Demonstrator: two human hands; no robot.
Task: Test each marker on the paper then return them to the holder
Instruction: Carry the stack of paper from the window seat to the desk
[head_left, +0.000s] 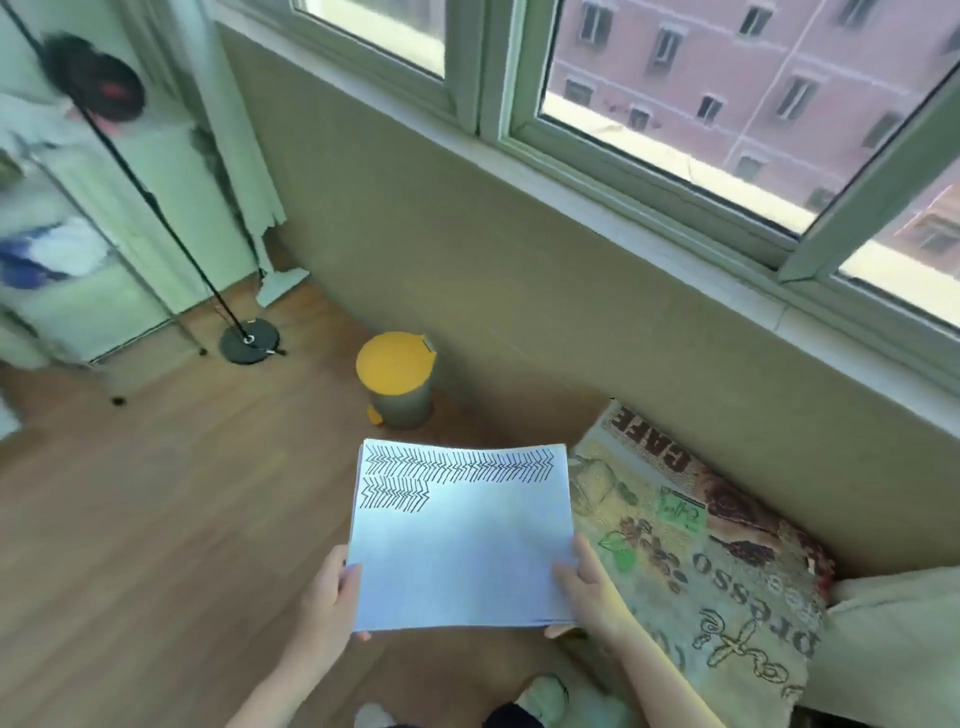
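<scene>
A stack of white paper (462, 551) is held in the air above the wooden floor. Rows of black zigzag marker strokes fill its far edge. My left hand (332, 597) grips the near left edge, thumb on top. My right hand (587, 587) grips the near right corner, thumb on the sheet and fingers underneath. No markers and no holder are in view.
A small bin with a yellow lid (397, 379) stands by the wall ahead. A patterned cushion (691, 561) lies to the right under the window. A black stand with a round base (249, 343) and a metal rack (78, 249) are at the left.
</scene>
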